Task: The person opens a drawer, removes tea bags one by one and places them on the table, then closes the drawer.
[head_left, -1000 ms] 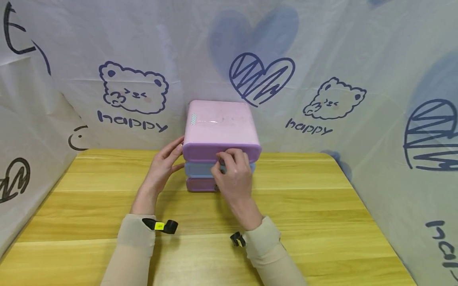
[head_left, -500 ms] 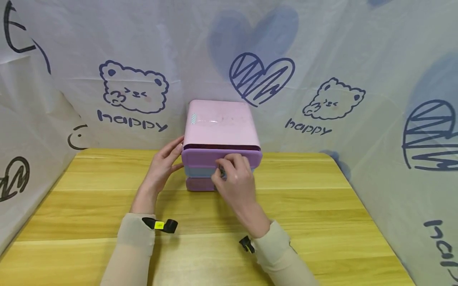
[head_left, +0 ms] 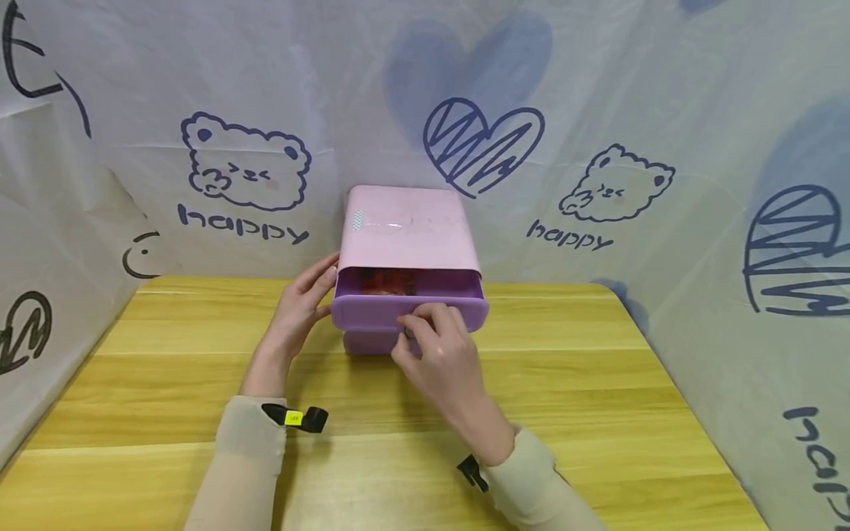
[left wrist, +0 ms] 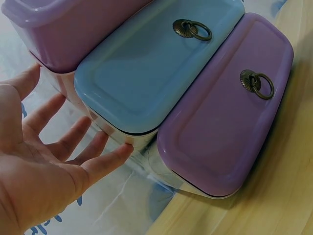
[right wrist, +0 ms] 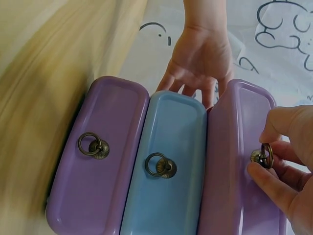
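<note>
A small pink chest of drawers (head_left: 412,228) stands at the back of the table, with three drawers stacked in it. The purple top drawer (head_left: 365,313) is pulled partway out, and something dark red (head_left: 388,281) lies inside it. My right hand (head_left: 441,361) pinches that drawer's bronze ring pull (right wrist: 266,155) between thumb and fingers. My left hand (head_left: 295,310) has its spread fingertips against the chest's left side. In the left wrist view, the blue middle drawer (left wrist: 146,63) and the purple bottom drawer (left wrist: 225,107) are closed, each with a ring pull hanging on its front.
The chest stands on a yellow wood-grain table (head_left: 564,383). Close behind the table hangs a white cloth (head_left: 372,88) printed with bears and hearts, which also rises along both sides.
The top drawer, closed a second ago, has slid out toward me with my right hand on its ring, baring the red thing inside. My left hand has stayed at the chest's side.
</note>
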`<action>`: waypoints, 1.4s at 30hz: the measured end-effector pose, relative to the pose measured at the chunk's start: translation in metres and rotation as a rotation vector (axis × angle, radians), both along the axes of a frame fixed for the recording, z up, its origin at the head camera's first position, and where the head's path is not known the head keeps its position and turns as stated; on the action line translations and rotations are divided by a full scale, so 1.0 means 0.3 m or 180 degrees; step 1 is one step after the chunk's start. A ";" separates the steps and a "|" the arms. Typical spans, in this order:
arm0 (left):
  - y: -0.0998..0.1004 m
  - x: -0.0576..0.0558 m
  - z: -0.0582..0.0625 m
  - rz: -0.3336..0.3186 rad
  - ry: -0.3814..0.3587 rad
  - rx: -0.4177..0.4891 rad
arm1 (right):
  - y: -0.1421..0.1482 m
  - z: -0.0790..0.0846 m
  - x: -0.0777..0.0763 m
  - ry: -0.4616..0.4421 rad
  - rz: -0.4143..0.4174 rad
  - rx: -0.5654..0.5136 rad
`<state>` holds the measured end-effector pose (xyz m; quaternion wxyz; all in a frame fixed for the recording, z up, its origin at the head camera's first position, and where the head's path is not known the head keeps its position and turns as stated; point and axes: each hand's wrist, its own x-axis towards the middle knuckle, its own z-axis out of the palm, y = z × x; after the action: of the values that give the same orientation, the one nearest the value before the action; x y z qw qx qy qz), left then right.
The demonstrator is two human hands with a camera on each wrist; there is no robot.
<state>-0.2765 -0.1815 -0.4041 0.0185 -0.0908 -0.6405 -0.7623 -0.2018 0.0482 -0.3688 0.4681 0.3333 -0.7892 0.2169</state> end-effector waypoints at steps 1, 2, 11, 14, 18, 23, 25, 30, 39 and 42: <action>-0.001 0.000 0.000 0.0005 -0.0004 -0.0008 | 0.002 -0.001 0.007 0.0008 0.0014 0.0016; -0.001 0.000 0.000 0.0009 -0.0006 -0.0011 | 0.004 -0.001 0.013 0.0018 0.0027 0.0032; -0.002 0.003 0.003 0.0002 -0.0027 -0.0001 | 0.019 0.002 0.074 0.0102 0.0101 0.0243; -0.002 0.005 0.005 -0.0007 -0.0018 0.0005 | 0.023 0.002 0.092 0.0125 0.0116 0.0282; 0.000 0.005 0.008 0.0000 -0.0030 -0.0008 | 0.026 0.005 0.115 0.0144 0.0142 0.0304; 0.003 0.006 0.008 0.0023 -0.0045 -0.0027 | 0.031 0.008 0.142 0.0185 0.0186 0.0308; 0.003 0.006 0.008 0.0019 -0.0038 -0.0024 | 0.033 0.007 0.150 0.0185 0.0204 0.0316; 0.001 0.006 0.005 0.0019 -0.0031 -0.0035 | 0.038 -0.004 0.161 0.0166 0.0226 0.0323; -0.001 0.006 0.005 0.0018 -0.0063 -0.0054 | 0.047 -0.023 0.163 0.0122 0.0185 0.0331; 0.001 0.007 0.007 0.0013 -0.0063 -0.0035 | 0.049 -0.024 0.163 0.0122 0.0184 0.0329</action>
<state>-0.2744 -0.1814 -0.4020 0.0132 -0.0821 -0.6450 -0.7597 -0.1530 0.0630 -0.3761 0.4588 0.3837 -0.7803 0.1828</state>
